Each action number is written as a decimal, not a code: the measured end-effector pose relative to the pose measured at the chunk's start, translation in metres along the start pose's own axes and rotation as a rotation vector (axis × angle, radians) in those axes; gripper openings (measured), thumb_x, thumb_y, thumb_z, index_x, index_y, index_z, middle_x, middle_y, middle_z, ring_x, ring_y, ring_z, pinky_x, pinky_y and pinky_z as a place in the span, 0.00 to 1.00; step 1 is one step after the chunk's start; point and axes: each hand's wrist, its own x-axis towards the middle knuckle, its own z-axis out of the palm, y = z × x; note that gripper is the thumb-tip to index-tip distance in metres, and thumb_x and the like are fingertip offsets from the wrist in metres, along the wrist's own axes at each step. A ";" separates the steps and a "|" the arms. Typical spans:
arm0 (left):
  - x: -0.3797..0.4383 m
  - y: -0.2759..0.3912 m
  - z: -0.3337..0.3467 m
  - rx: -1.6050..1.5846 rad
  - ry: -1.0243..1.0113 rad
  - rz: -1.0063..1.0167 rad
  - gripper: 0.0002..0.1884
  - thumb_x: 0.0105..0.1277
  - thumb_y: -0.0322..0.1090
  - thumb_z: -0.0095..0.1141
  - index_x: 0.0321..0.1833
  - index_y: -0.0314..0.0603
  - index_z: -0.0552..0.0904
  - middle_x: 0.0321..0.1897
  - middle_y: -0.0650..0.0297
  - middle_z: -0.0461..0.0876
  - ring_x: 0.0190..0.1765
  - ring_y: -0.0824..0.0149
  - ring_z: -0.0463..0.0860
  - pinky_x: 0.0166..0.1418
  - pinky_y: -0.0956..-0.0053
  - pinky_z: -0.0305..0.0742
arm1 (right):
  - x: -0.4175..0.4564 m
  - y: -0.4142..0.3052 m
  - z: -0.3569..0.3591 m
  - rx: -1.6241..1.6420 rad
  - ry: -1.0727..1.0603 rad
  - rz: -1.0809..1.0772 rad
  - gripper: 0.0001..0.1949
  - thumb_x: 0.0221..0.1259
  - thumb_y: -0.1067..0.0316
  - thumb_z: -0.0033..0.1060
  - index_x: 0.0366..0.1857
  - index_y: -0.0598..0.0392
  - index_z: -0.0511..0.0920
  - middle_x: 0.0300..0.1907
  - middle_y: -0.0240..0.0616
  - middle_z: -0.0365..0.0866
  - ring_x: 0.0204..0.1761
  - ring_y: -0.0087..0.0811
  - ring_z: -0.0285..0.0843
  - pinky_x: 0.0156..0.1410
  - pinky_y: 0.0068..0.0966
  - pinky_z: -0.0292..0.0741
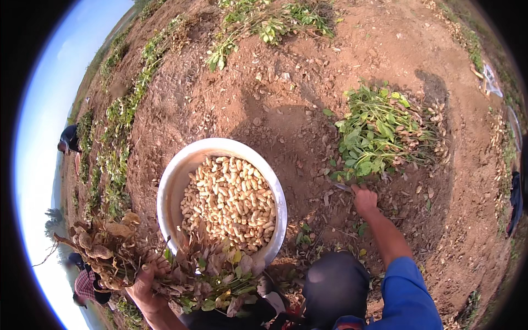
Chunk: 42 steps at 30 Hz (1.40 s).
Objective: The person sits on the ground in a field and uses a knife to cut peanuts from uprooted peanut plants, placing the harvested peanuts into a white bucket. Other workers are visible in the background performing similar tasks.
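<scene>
My left hand [150,280] grips a bunch of uprooted peanut plants [107,251], its pods and roots pointing away to the left. Withered leaves from this bunch overhang the near rim of a round metal basin [277,202]. Loose peanuts in their shells [231,194] fill much of the basin. To the right, my right hand [365,199] is closed around a tool with a short metal blade [341,187], apparently a knife; its handle is hidden in my fist. Just beyond that hand lies a heap of green peanut plants [375,132], with pods at its right end.
Dry reddish soil [284,128] with leaf litter surrounds the basin. More cut plants [268,24] lie at the far side. Leafy rows [119,123] run along the left, where a person bends [70,138] and another wears a checkered shirt [85,284]. Clear plastic [491,81] lies far right.
</scene>
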 end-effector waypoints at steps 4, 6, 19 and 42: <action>0.005 -0.006 -0.007 -0.031 -0.029 -0.008 0.19 0.58 0.37 0.66 0.42 0.25 0.82 0.27 0.58 0.81 0.31 0.60 0.83 0.41 0.65 0.83 | 0.000 0.000 -0.001 -0.028 0.012 -0.021 0.16 0.66 0.70 0.55 0.56 0.42 0.77 0.52 0.47 0.80 0.47 0.54 0.84 0.49 0.50 0.79; 0.005 -0.006 -0.008 -0.048 -0.033 0.013 0.19 0.57 0.38 0.67 0.42 0.25 0.82 0.27 0.57 0.81 0.30 0.60 0.83 0.40 0.66 0.84 | 0.002 0.000 -0.002 -0.038 0.005 -0.016 0.15 0.65 0.70 0.54 0.55 0.43 0.78 0.51 0.47 0.80 0.46 0.54 0.84 0.49 0.50 0.79; 0.007 0.022 -0.005 0.227 -0.140 0.359 0.17 0.54 0.29 0.70 0.46 0.37 0.80 0.35 0.65 0.83 0.34 0.71 0.80 0.41 0.75 0.77 | -0.066 -0.072 -0.090 0.610 0.311 -0.214 0.15 0.60 0.68 0.69 0.50 0.54 0.78 0.34 0.41 0.84 0.35 0.38 0.84 0.40 0.35 0.79; 0.035 -0.038 -0.066 0.915 0.076 0.700 0.20 0.49 0.26 0.60 0.48 0.40 0.80 0.31 0.56 0.84 0.37 0.53 0.86 0.40 0.58 0.79 | -0.292 -0.332 -0.245 1.606 -1.000 -0.709 0.26 0.79 0.47 0.48 0.61 0.63 0.70 0.37 0.38 0.74 0.26 0.20 0.69 0.23 0.17 0.68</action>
